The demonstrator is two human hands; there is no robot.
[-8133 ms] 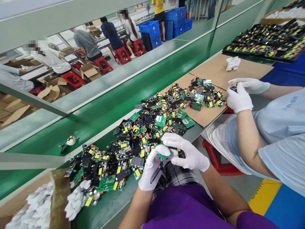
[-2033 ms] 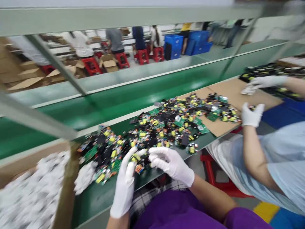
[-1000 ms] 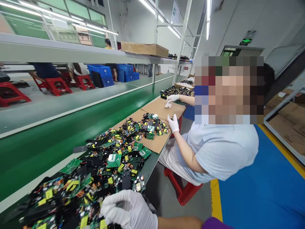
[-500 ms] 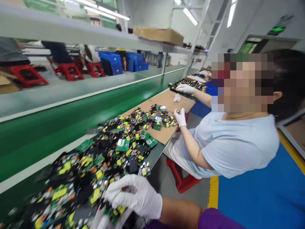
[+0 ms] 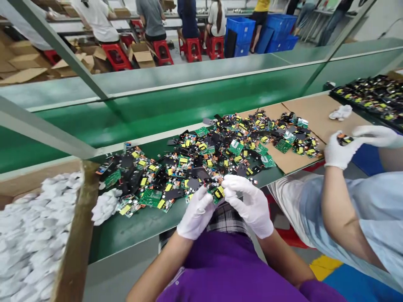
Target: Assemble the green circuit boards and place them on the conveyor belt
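Both my hands wear white gloves and meet over my lap at the bench's near edge. My left hand and my right hand pinch one small circuit board with yellow and black parts between their fingertips. Just beyond them a big heap of loose circuit boards covers the green bench.
A cardboard box of white pieces stands at the left. A co-worker sits at my right, their gloved hands holding a small board over a cardboard sheet. A black tray of boards lies far right. A green conveyor runs behind.
My view has swung down from the co-worker back onto the bench. My left hand has come into sight and both hands now hold one board together near the heap's edge.
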